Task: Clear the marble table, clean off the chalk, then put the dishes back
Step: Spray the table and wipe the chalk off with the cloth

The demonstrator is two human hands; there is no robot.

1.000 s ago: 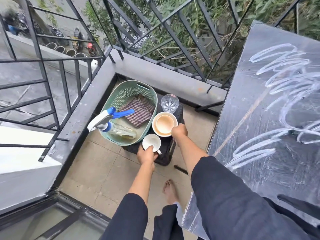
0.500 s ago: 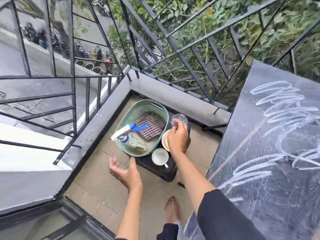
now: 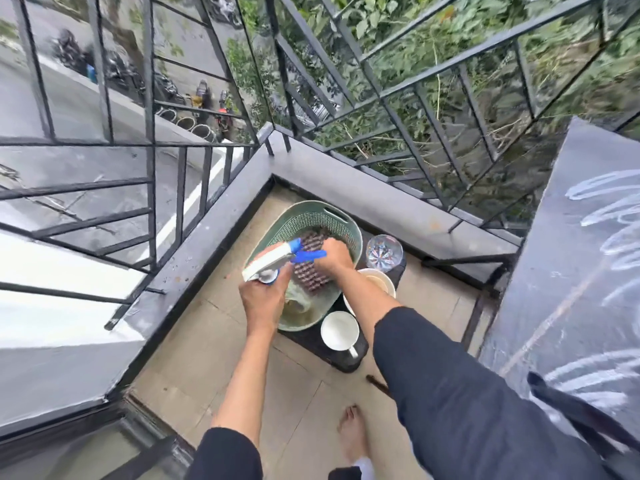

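A green plastic basket (image 3: 332, 216) rests on a low black stool (image 3: 346, 360) in the balcony corner. My left hand (image 3: 265, 299) is closed around the neck of a spray bottle (image 3: 270, 263) with a white head and blue trigger, over the basket. My right hand (image 3: 334, 254) reaches into the basket and grips the checked cloth (image 3: 311, 277). Beside the basket stand a clear glass (image 3: 383, 252), a cream bowl (image 3: 379, 282) partly hidden by my right arm, and a white cup (image 3: 339, 330). The dark marble table (image 3: 571, 271), with white chalk scribbles (image 3: 609, 216), fills the right side.
A black metal railing (image 3: 398, 109) on a grey concrete ledge (image 3: 346, 181) encloses the corner. The floor is beige tile (image 3: 194, 368). My bare foot (image 3: 353, 433) stands near the stool. A small dark stick (image 3: 379, 384) lies on the tile by the stool.
My left hand rose from the open position near the floor and took the spray bottle. My right hand left the glass and moved into the basket onto the cloth. The camera tilted closer.
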